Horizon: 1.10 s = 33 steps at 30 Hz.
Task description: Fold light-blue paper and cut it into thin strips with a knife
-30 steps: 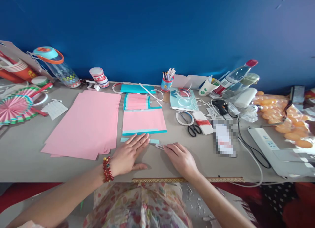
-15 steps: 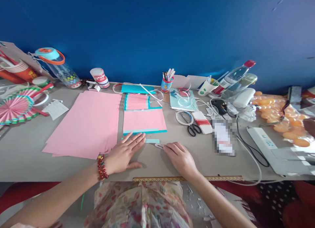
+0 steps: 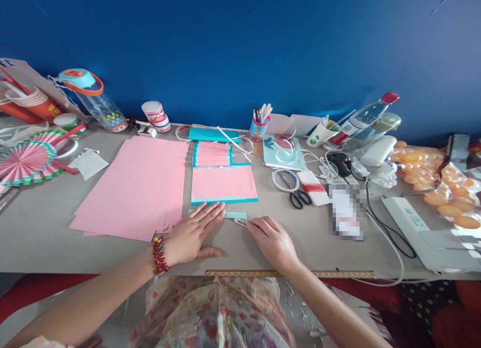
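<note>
My left hand lies flat with fingers stretched over a narrow light-blue paper strip, covering its middle. My right hand is closed around the end of a small slim whitish tool, whose exact kind I cannot make out. The tool's free end points left, just below the right end of the strip. Right above the strip lies a pink paper sheet with blue edges. Behind it sits a pleated pink piece with blue borders. A stack of pink paper lies left of these.
Scissors, a tape roll and a card wound with red thread lie at right. A pen cup stands near the wall. A patterned strip runs along the front edge. A power strip lies far right.
My right hand and the whitish tool have moved slightly left along the strip. My left hand stays flat on it. The view has shifted a little.
</note>
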Motion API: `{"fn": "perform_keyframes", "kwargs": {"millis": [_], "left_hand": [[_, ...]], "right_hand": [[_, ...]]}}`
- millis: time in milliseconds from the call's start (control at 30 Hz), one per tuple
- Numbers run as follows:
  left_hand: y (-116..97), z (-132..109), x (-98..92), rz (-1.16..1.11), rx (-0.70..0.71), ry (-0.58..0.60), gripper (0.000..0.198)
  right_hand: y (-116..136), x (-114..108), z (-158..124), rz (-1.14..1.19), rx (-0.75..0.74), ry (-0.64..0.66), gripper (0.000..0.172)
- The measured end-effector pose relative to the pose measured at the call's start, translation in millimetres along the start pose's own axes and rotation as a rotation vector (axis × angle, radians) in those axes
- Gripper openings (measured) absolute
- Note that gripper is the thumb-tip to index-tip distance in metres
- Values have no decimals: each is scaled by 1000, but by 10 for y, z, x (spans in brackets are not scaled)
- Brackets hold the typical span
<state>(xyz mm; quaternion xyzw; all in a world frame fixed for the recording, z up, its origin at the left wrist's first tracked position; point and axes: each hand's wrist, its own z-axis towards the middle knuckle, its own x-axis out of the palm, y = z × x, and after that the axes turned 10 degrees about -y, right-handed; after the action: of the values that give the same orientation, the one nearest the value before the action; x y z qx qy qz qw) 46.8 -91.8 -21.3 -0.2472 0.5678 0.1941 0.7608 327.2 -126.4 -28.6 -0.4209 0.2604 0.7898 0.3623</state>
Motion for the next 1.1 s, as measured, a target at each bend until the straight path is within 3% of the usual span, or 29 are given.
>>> {"fn": "perform_keyframes", "kwargs": {"millis": [300,567,800,1100], "left_hand": [[0,-1,13,-38,-7,-8,95],[130,-98,-229,-115,-16,29,84],[91,-194,-76,-19,-4,15,92],[91,-179,-96,-7,7,-2,92]], "right_hand": [[95,71,39,-9,-7,7,23],[94,77,31,10,-9,10,23],[95,72,44,8,1,0,22],[168,118,90,40,-8,12,23]]}}
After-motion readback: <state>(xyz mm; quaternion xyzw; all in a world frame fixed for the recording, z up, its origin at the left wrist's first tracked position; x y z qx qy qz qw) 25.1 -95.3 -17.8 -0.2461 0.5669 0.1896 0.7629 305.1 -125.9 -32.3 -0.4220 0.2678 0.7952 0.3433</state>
